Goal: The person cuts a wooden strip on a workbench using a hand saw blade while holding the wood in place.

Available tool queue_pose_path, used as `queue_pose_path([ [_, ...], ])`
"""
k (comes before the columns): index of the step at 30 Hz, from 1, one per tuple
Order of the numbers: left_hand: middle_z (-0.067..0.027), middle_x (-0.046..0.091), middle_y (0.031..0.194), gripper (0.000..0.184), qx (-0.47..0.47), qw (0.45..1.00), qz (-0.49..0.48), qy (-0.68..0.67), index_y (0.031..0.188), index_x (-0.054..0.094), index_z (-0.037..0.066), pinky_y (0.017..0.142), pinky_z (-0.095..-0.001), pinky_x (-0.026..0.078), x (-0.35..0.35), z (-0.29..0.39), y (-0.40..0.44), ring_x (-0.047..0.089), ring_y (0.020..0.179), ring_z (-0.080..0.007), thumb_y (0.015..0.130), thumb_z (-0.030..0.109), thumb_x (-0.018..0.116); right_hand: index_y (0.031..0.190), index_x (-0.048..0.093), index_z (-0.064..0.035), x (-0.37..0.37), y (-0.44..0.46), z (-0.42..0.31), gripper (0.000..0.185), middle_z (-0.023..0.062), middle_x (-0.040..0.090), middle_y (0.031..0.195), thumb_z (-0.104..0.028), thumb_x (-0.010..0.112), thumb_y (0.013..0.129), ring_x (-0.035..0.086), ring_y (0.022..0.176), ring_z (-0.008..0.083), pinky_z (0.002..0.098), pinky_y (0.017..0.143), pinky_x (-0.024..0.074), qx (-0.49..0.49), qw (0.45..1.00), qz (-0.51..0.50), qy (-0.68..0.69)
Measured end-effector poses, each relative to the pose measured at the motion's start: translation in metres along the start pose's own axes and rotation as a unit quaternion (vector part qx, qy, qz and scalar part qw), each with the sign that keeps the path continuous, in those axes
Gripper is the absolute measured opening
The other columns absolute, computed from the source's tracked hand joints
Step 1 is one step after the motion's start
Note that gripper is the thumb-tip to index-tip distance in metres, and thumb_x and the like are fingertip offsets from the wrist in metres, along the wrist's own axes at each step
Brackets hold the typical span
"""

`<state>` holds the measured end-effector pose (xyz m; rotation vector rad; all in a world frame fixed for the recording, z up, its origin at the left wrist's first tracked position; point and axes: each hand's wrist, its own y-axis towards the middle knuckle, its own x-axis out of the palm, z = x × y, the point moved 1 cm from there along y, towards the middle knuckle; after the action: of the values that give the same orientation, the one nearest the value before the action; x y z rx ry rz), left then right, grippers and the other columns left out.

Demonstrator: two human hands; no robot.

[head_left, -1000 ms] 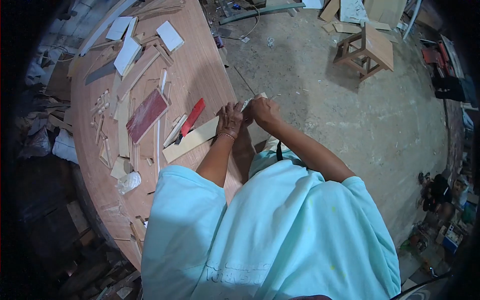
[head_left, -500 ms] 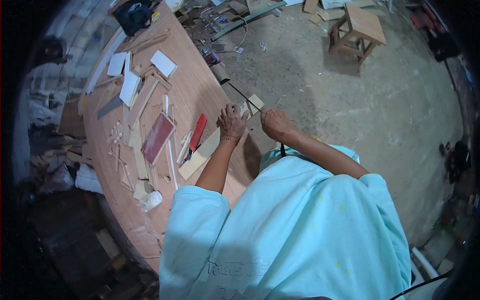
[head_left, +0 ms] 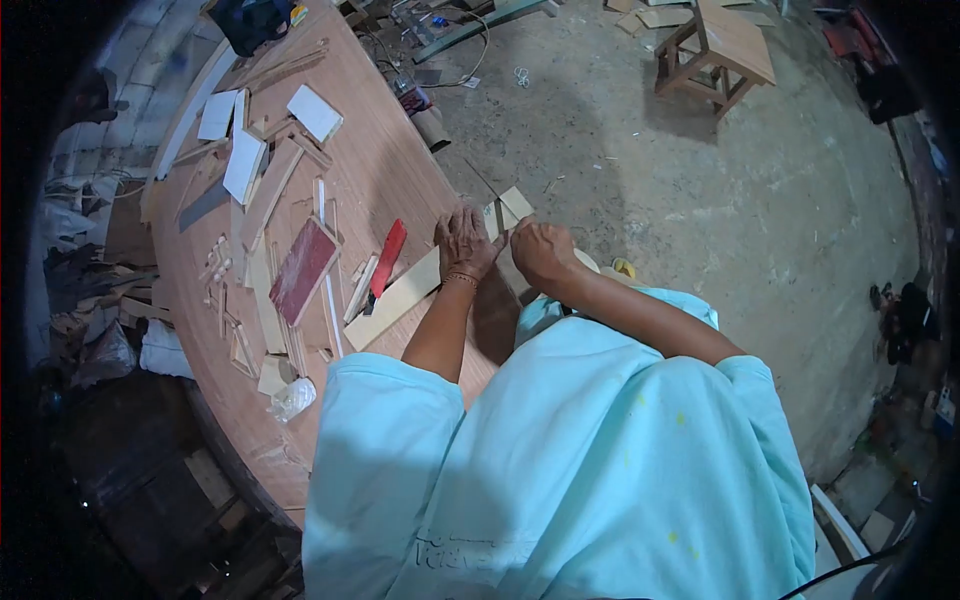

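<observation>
A pale wooden board (head_left: 398, 296) lies slanted on the table, its far end sticking out past the edge. My left hand (head_left: 466, 243) presses down on it and grips it near the table's edge, thumb stretched toward the overhanging end. My right hand (head_left: 545, 256) is closed in a fist around the handle of a saw, just beside the board. The thin saw blade (head_left: 483, 179) is seen nearly edge-on, crossing the overhanging part; the handle is hidden in my fist. A red-handled tool (head_left: 388, 262) rests on the table left of my left hand.
On the wooden table (head_left: 375, 150) lie a reddish board (head_left: 306, 270), white-faced pieces (head_left: 315, 112), wood strips and a crumpled clear plastic piece (head_left: 293, 399). A dark bag (head_left: 248, 25) sits at the far end. A wooden stool (head_left: 716, 55) stands on the concrete floor.
My right hand has moved slightly left and closer to the board, with the saw sliding along its length. My left hand keeps its place on the board. The view has shifted a little.
</observation>
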<state>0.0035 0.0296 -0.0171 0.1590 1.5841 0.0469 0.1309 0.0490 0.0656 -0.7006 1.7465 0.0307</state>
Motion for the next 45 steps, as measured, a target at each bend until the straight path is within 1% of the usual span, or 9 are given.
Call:
queue_pose_path([
  [2,-0.0097,0.046,0.099,0.048,-0.007,1.0,-0.008,-0.01,0.103,0.041,0.001,0.087,-0.0397,0.021,0.004,-0.002,-0.001,0.038,0.098,-0.0209,0.071,0.037,0.047,0.072,0.057,-0.0019,0.005,0.005,-0.001,0.012,0.0127,0.057,0.069,-0.009,0.048,0.067,0.058,0.064,0.0239,0.0323,0.05,0.0457,0.037,0.999,0.01,0.017],
  [4,-0.0105,0.046,0.098,0.032,0.021,0.997,-0.049,0.058,0.101,0.042,0.004,0.087,-0.0387,0.024,0.008,-0.004,0.0,0.041,0.095,-0.0209,0.072,0.018,0.045,0.072,0.057,-0.0022,0.007,0.012,0.002,0.014,0.0112,0.058,0.063,-0.012,0.047,0.068,0.059,0.062,0.0236,0.0331,0.051,0.0458,-0.032,0.998,0.043,-0.035],
  [11,-0.0066,0.044,0.099,0.031,0.049,0.98,-0.135,0.135,0.103,0.041,0.011,0.087,-0.0388,0.023,-0.004,-0.003,-0.002,0.04,0.095,-0.0169,0.072,0.011,0.042,0.073,0.052,0.0017,0.05,0.053,0.015,0.014,0.0149,0.056,0.066,-0.008,0.042,0.07,0.058,0.063,0.0259,0.0328,0.05,0.0456,-0.027,0.988,0.076,0.13],
  [13,-0.0073,0.045,0.096,0.031,0.048,0.988,-0.08,0.124,0.102,0.041,0.009,0.087,-0.0392,0.022,-0.002,-0.004,-0.001,0.04,0.095,-0.0183,0.073,0.019,0.045,0.074,0.052,0.0019,0.024,0.032,0.01,0.015,0.015,0.056,0.067,-0.009,0.041,0.071,0.058,0.064,0.0251,0.0329,0.049,0.0452,-0.128,0.99,0.038,-0.033],
  [14,-0.0073,0.045,0.096,0.031,0.051,0.988,-0.079,0.122,0.102,0.041,0.009,0.087,-0.0392,0.022,-0.004,-0.002,0.0,0.04,0.095,-0.0183,0.073,0.019,0.045,0.074,0.052,0.0019,0.021,0.023,0.008,0.015,0.015,0.056,0.067,-0.009,0.041,0.071,0.058,0.064,0.0251,0.0329,0.049,0.0452,-0.125,0.991,0.038,-0.033],
  [17,-0.0104,0.047,0.095,0.055,-0.032,0.993,-0.109,-0.032,0.099,0.042,0.003,0.087,-0.0432,0.02,-0.016,0.004,0.006,0.04,0.098,-0.02,0.07,0.05,0.044,0.073,0.057,-0.0019,0.0,-0.004,0.012,0.016,0.0129,0.058,0.066,-0.013,0.045,0.072,0.059,0.061,0.0248,0.0328,0.047,0.0457,-0.014,1.0,-0.004,-0.007],
  [26,-0.0133,0.045,0.105,0.059,-0.022,0.994,-0.102,-0.012,0.105,0.041,0.001,0.089,-0.0413,0.018,-0.014,0.005,0.005,0.038,0.102,-0.0213,0.07,0.049,0.044,0.071,0.049,0.0023,-0.028,-0.013,0.018,0.016,0.0173,0.055,0.059,-0.012,0.041,0.074,0.057,0.056,0.0273,0.0341,0.046,0.044,-0.033,0.992,0.108,0.063],
  [36,-0.013,0.045,0.104,0.059,-0.019,0.998,-0.061,-0.007,0.104,0.041,0.001,0.088,-0.0417,0.018,-0.011,0.004,0.003,0.039,0.1,-0.0213,0.068,0.048,0.047,0.07,0.046,0.0031,0.011,0.001,0.018,0.014,0.0174,0.054,0.057,-0.01,0.04,0.072,0.056,0.054,0.028,0.0356,0.045,0.0435,-0.054,0.988,0.123,0.073],
  [45,-0.0138,0.043,0.107,0.059,-0.038,0.991,-0.122,-0.051,0.106,0.038,0.0,0.089,-0.0411,0.018,-0.017,0.005,0.005,0.037,0.101,-0.0227,0.07,0.045,0.048,0.069,0.046,0.0016,0.012,0.002,0.018,0.012,0.0182,0.054,0.059,-0.009,0.041,0.071,0.056,0.057,0.029,0.0357,0.049,0.0443,-0.021,0.99,0.08,0.11],
])
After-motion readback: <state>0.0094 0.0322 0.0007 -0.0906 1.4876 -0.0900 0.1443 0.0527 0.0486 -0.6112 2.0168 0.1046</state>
